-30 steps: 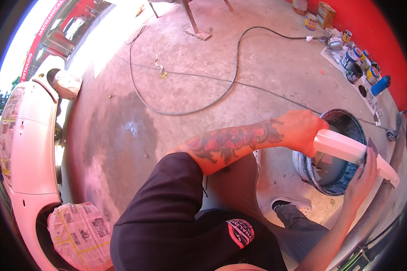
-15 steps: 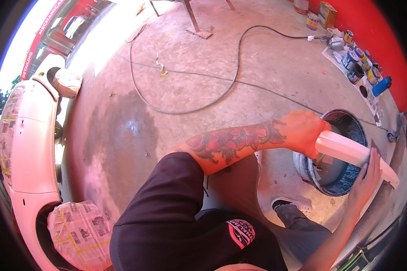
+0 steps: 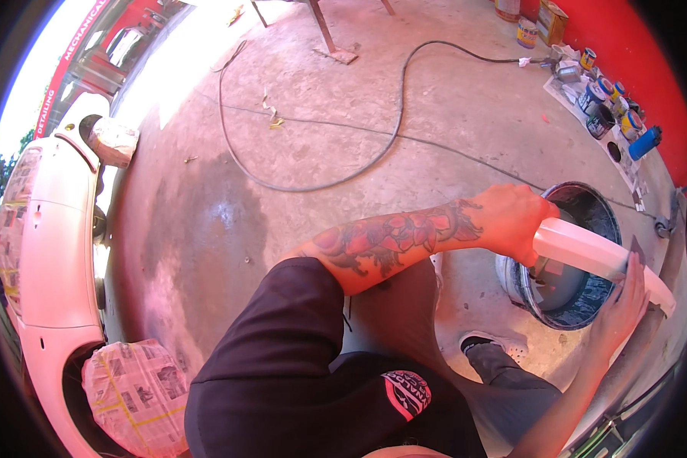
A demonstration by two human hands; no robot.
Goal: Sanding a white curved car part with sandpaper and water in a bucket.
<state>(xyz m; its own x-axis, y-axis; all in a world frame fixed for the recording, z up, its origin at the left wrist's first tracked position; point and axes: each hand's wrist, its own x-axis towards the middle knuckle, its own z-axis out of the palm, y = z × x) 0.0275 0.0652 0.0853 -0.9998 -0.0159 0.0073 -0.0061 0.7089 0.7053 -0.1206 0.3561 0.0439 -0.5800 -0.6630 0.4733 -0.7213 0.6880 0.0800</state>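
My left hand point(image 3: 515, 221), on a tattooed forearm reaching across to the right, is closed on one end of a long white curved panel piece point(image 3: 580, 249). My right hand point(image 3: 618, 309) presses a small dark sheet point(image 3: 637, 253), which looks like sandpaper, against the piece toward its far end, fingers pressed together. The piece is held over a black bucket point(image 3: 578, 300) of murky grey water standing on the concrete floor.
A white car body point(image 3: 57, 267) with paper-masked wheels stands at left. A hose point(image 3: 397, 114) loops across the floor. Paint cans point(image 3: 595, 99) line the red wall point(image 3: 649, 69) at right. A metal-legged stand point(image 3: 324, 34) is at the top, pipes point(image 3: 668, 259) at far right.
My right hand has shifted slightly up and along the white piece with the dark sheet. My left hand has moved very little, still gripping the piece.
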